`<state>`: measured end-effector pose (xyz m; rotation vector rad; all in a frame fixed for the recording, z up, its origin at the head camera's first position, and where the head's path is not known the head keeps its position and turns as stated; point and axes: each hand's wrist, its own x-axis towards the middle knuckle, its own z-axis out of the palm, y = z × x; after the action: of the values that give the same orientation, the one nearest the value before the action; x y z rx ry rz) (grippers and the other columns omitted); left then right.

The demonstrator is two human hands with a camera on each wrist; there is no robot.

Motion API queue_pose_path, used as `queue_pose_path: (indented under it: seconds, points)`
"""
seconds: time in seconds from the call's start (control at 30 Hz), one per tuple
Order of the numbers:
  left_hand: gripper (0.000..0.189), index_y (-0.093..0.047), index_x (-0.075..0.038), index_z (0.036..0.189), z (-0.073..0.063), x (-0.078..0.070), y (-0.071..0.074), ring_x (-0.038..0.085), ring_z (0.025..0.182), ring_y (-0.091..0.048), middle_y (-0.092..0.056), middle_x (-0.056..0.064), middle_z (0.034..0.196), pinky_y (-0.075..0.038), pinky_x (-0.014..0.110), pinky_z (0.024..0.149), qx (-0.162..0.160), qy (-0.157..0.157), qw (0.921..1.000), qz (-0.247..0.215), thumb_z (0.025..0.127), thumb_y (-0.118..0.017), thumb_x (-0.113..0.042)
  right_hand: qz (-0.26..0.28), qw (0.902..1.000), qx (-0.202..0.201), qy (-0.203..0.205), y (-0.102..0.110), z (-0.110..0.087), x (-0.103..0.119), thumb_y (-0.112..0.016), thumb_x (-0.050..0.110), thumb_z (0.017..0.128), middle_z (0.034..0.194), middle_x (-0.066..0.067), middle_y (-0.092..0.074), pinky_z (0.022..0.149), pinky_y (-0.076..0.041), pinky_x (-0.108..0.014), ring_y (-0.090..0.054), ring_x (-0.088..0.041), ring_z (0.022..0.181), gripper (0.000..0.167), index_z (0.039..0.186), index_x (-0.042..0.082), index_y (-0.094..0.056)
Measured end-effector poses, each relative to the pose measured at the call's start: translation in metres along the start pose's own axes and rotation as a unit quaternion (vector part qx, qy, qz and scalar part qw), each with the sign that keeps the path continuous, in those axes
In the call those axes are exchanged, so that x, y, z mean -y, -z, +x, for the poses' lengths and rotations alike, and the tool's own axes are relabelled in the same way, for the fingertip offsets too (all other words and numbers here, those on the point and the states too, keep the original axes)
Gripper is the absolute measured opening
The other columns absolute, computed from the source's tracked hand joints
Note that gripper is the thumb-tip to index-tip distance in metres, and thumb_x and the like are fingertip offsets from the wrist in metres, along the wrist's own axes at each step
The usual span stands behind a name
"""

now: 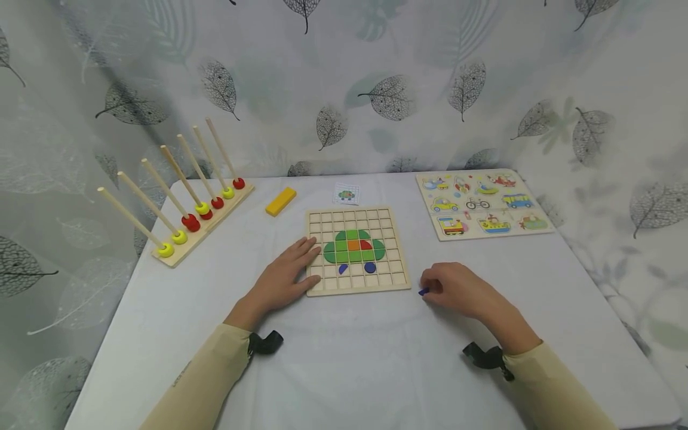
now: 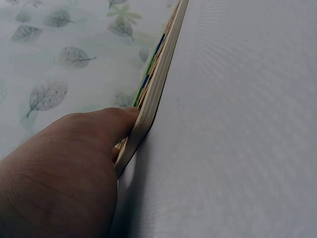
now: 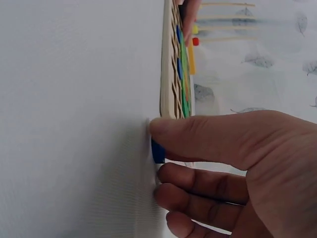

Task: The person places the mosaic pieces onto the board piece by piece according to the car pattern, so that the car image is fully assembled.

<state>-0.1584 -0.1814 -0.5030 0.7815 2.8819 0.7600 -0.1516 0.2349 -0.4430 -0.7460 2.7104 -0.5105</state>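
Note:
A square wooden grid board (image 1: 398, 251) lies mid-table, bearing green, orange and red pieces in a car-like shape. Below that shape sit a blue round (image 1: 369, 267) and a blue quarter-like piece (image 1: 343, 269). My left hand (image 1: 285, 275) rests on the board's left edge with fingers extended; its thumb lies on the near left corner, as the left wrist view also shows. Just right of the board, my right hand (image 1: 457, 289) pinches a small blue piece (image 3: 157, 151) between thumb and fingers, close over the white cloth.
Behind the board lies a small pattern card (image 1: 346, 194), with a yellow block (image 1: 280, 202) to its left. A wooden peg stand (image 1: 206, 227) with red and yellow beads stands at the far left. At the back right is a vehicle picture puzzle (image 1: 484, 206).

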Motion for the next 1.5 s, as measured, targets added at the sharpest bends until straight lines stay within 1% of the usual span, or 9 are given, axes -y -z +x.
queue_pose_path:
  seconds: [0.2,0.43,0.73,0.97,1.07,1.2,1.33,1.5]
  points:
    - [0.073,-0.042,-0.012,0.168,0.0,0.001,0.0,0.026,0.165,-0.017,-0.027,0.002,0.178,-0.024,0.053,0.13,0.0,0.0,1.0,-0.008,0.107,-0.064,-0.046,0.005,0.9998,-0.018,0.012,-0.004,-0.001,0.0,-0.09,0.011,0.089,0.084,0.011,-0.06,0.071,-0.052,-0.032,-0.054,-0.011,0.078,0.015,0.096,0.017,-0.078]
    - [0.073,-0.042,-0.013,0.168,0.001,0.001,-0.001,0.026,0.165,-0.017,-0.028,0.002,0.178,-0.024,0.053,0.129,-0.002,-0.003,1.0,-0.009,0.107,-0.064,-0.046,0.008,0.9996,-0.028,0.005,-0.005,-0.001,-0.001,-0.09,0.013,0.089,0.088,0.012,-0.064,0.075,-0.054,-0.033,-0.057,-0.01,0.081,0.015,0.098,0.017,-0.08]
    - [0.073,-0.043,-0.012,0.168,0.001,0.002,-0.003,0.026,0.165,-0.017,-0.028,0.003,0.178,-0.025,0.053,0.129,-0.004,-0.004,1.0,-0.006,0.107,-0.064,-0.046,0.01,0.9992,-0.038,0.007,0.002,0.002,0.003,-0.088,0.011,0.089,0.093,0.011,-0.067,0.08,-0.058,-0.037,-0.062,-0.012,0.086,0.015,0.101,0.016,-0.08]
    - [0.073,-0.042,-0.012,0.168,0.001,0.001,-0.002,0.026,0.165,-0.017,-0.028,0.003,0.178,-0.024,0.053,0.129,-0.002,0.0,1.0,-0.007,0.107,-0.063,-0.046,0.002,0.9977,-0.059,0.034,0.009,0.011,0.015,-0.09,0.012,0.089,0.096,0.01,-0.068,0.081,-0.06,-0.035,-0.064,-0.013,0.089,0.018,0.103,0.017,-0.081]
    - [0.073,-0.042,-0.012,0.168,0.001,0.0,0.0,0.026,0.165,-0.017,-0.027,0.002,0.178,-0.024,0.053,0.13,0.001,0.004,1.0,-0.005,0.107,-0.064,-0.046,0.003,0.9966,-0.063,0.053,0.01,0.017,0.02,-0.09,0.011,0.089,0.096,0.01,-0.068,0.081,-0.06,-0.035,-0.064,-0.013,0.089,0.017,0.103,0.016,-0.081]
    - [0.074,-0.042,-0.012,0.168,0.001,-0.001,0.0,0.026,0.165,-0.018,-0.027,0.002,0.178,-0.024,0.053,0.129,0.001,0.006,1.0,-0.005,0.106,-0.065,-0.046,0.008,0.9957,-0.062,0.069,0.012,0.027,0.028,-0.088,0.011,0.091,0.099,0.008,-0.068,0.082,-0.06,-0.036,-0.065,-0.015,0.091,0.016,0.105,0.014,-0.081]
    - [0.074,-0.043,-0.013,0.168,0.001,-0.001,0.001,0.026,0.165,-0.018,-0.027,0.002,0.178,-0.024,0.053,0.129,0.0,0.007,1.0,-0.004,0.106,-0.065,-0.046,0.015,0.9955,-0.057,0.074,0.012,0.036,0.038,-0.088,0.012,0.091,0.1,0.007,-0.069,0.082,-0.059,-0.035,-0.066,-0.019,0.093,0.017,0.107,0.014,-0.081]
    - [0.073,-0.043,-0.012,0.168,0.001,-0.001,0.001,0.027,0.165,-0.018,-0.028,0.002,0.178,-0.024,0.053,0.129,-0.002,0.004,1.0,-0.007,0.106,-0.065,-0.045,0.012,0.9952,-0.052,0.082,0.012,0.046,0.049,-0.088,0.014,0.092,0.1,0.008,-0.069,0.081,-0.059,-0.033,-0.065,-0.017,0.092,0.017,0.107,0.014,-0.081]
